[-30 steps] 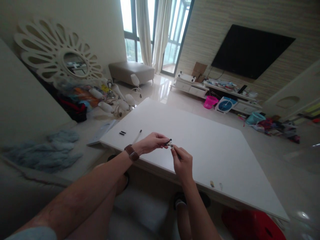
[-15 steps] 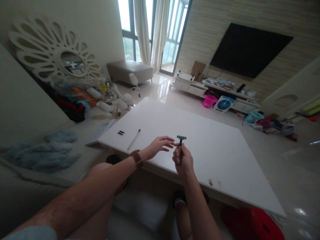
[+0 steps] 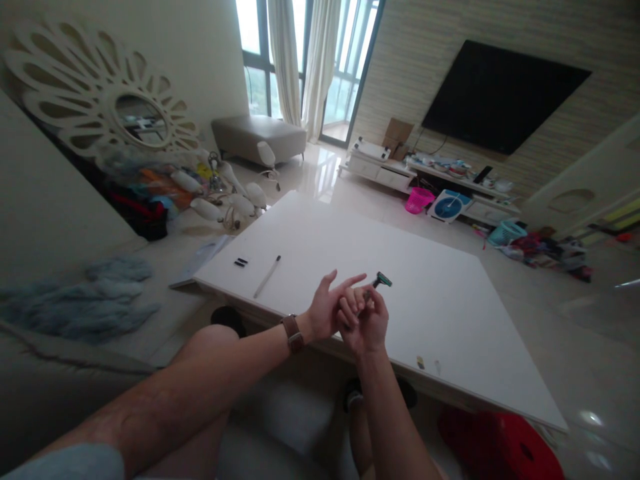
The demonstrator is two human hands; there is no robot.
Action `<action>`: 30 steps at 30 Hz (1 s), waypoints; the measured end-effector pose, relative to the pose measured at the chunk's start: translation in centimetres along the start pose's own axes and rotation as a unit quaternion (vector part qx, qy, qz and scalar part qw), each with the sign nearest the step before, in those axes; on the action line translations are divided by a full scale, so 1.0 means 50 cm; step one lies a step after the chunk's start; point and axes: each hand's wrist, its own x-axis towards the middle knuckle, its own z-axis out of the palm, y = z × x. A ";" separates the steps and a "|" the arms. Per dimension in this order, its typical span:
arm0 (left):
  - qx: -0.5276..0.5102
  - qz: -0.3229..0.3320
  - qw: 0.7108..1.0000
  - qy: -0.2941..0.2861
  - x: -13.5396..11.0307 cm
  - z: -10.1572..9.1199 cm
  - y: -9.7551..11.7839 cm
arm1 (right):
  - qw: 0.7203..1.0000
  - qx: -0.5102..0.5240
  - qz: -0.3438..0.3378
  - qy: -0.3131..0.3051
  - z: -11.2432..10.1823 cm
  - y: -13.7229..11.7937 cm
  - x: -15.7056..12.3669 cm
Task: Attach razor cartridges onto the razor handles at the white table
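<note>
My right hand (image 3: 367, 323) is closed around the dark handle of a razor (image 3: 384, 280), over the near part of the white table. The green-and-black head of the razor sticks out above the fingers, tilted to the right. My left hand (image 3: 324, 307), with a brown watch on its wrist, is against the fingers of the right hand. Its thumb and index finger are stretched out, while the other fingers are partly hidden. To the left on the table lie a toothbrush-like stick (image 3: 268, 276) with a dark tip and two small black pieces (image 3: 241, 263).
The white table (image 3: 425, 273) stretches out before me. Near its front edge lie a small yellowish piece (image 3: 420, 363) and a small clear item (image 3: 438, 367). A red stool (image 3: 500, 443) stands at lower right. Lamp parts (image 3: 235, 203) lie on the floor at left.
My left hand has moved right and come up against the right hand. The razor has turned, its head swinging from upright toward the right.
</note>
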 end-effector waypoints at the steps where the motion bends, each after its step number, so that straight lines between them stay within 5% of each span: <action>1: -0.025 0.009 1.000 -0.014 -0.001 0.002 0.013 | 1.000 0.010 -0.009 -0.009 0.001 -0.010 -0.002; 11: -0.094 0.028 0.993 -0.059 -0.029 -0.003 0.123 | 0.997 0.023 -0.067 -0.009 -0.031 -0.080 -0.021; 30: 0.026 -0.043 0.991 -0.123 -0.043 0.025 0.091 | 0.999 -0.037 0.011 -0.035 -0.002 -0.015 -0.007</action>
